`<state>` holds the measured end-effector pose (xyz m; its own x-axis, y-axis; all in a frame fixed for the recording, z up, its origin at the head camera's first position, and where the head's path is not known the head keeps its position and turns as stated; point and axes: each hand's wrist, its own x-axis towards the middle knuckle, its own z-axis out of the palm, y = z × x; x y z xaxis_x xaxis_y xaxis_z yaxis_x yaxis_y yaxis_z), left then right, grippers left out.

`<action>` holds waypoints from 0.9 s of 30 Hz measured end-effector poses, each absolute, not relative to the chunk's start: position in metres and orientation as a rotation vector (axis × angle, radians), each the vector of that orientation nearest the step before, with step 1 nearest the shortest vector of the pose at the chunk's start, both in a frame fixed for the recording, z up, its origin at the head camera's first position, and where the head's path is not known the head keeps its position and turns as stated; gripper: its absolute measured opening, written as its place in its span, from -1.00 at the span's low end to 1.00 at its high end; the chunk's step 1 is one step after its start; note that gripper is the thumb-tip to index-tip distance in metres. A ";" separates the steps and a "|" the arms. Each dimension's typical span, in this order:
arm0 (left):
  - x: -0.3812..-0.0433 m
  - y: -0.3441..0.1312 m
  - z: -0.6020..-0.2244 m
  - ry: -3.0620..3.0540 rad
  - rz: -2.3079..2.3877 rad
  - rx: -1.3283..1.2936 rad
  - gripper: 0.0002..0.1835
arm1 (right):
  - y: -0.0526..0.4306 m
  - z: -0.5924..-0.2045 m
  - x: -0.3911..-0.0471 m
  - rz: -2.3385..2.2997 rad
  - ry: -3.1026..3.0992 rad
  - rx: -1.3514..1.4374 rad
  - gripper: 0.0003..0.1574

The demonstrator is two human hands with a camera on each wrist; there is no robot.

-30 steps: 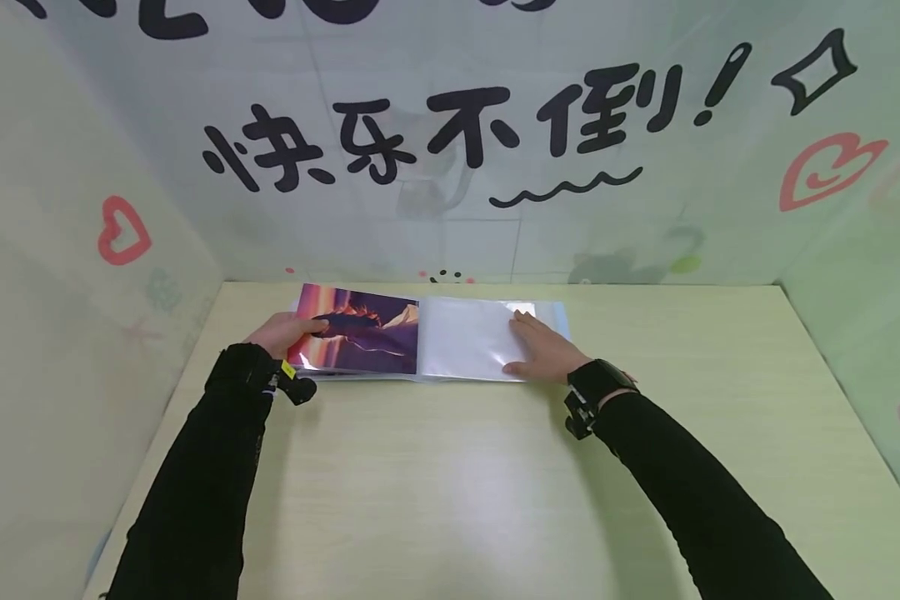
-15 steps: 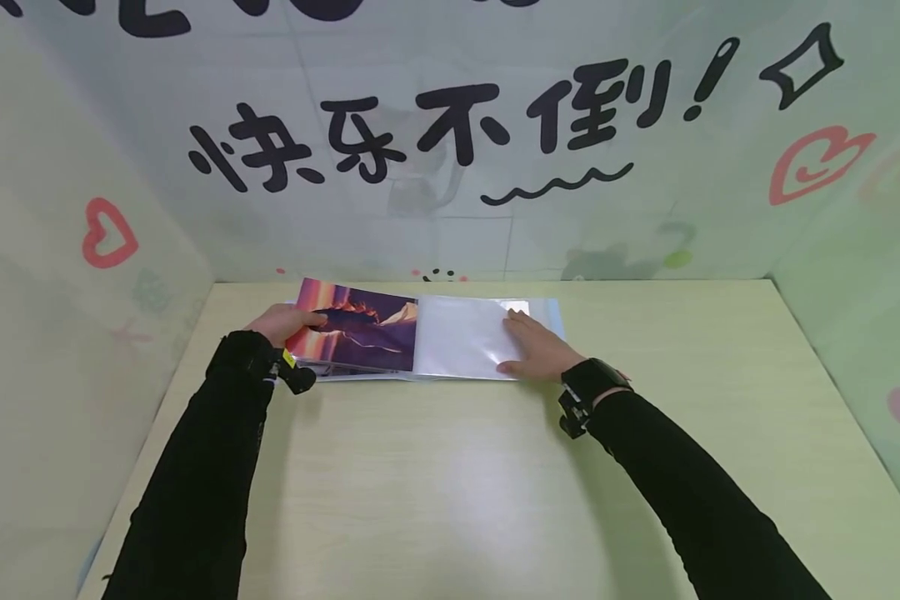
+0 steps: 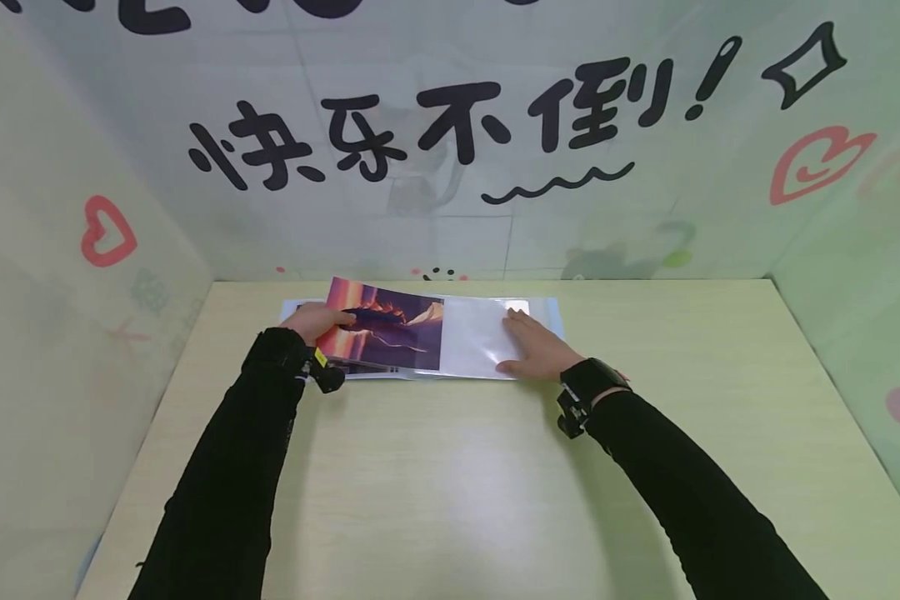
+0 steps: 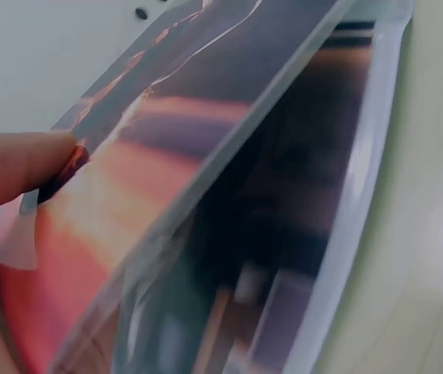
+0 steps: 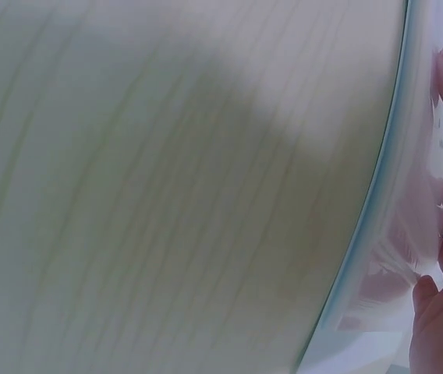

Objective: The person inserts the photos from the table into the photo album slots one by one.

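Note:
A photo album [image 3: 552, 313] with clear plastic pocket pages and a pale blue edge lies spread at the back of the table. My left hand [image 3: 315, 322] pinches a purple and orange landscape photo [image 3: 401, 337], thumb on its face, in the head view. The photo is raised at a slant above the album's left page, where a dark picture [image 4: 284, 179] shows beneath it. Its right end overlaps the white right-hand pocket page [image 3: 472, 337]. On that page rests my right hand [image 3: 542, 348], fingers spread near the outer edge.
The pale wooden table [image 3: 450, 483] runs up to a printed back wall [image 3: 450, 233] just behind the album. Side walls stand at left [image 3: 45, 350] and right [image 3: 870, 317]. Both wrists carry black camera straps.
My left hand has moved right with the photo, uncovering more of the album's left end and overlapping more of the white page. My right hand stays on the page.

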<state>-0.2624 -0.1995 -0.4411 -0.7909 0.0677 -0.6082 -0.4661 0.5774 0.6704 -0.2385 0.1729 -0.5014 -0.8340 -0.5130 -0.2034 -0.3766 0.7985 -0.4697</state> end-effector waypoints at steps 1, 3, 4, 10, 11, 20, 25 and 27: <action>-0.262 -0.194 -0.444 2.213 1.204 -0.331 -0.48 | 0.173 -0.502 -0.239 -0.598 2.665 -0.673 0.09; -0.262 -0.183 -0.449 2.205 1.259 -0.377 -0.45 | 0.172 -0.502 -0.238 -0.600 2.672 -0.681 0.09; -0.260 -0.176 -0.451 2.216 1.289 -0.400 -0.44 | 0.172 -0.502 -0.238 -0.599 2.675 -0.685 0.09; -0.251 -0.142 -0.468 2.425 1.622 -0.408 -0.35 | 0.171 -0.501 -0.237 -0.607 2.691 -0.681 0.08; -0.249 -0.138 -0.471 2.433 1.691 -0.375 -0.33 | 0.171 -0.500 -0.237 -0.610 2.691 -0.676 0.08; -0.237 -0.100 -0.482 2.499 1.645 -0.036 -0.35 | 0.171 -0.498 -0.234 -0.654 2.684 -0.689 0.05; -0.237 -0.078 -0.489 2.529 1.610 0.073 -0.35 | 0.172 -0.497 -0.235 -0.686 2.657 -0.701 0.04; -0.237 -0.071 -0.492 2.545 1.586 0.097 -0.36 | 0.172 -0.497 -0.236 -0.680 2.657 -0.693 0.04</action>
<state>-0.2372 -0.0714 -0.4920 -0.9880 0.1290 -0.0855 -0.0199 0.4422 0.8967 -0.2356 0.1716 -0.4974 -0.8344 -0.5230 -0.1740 -0.3753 0.7703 -0.5156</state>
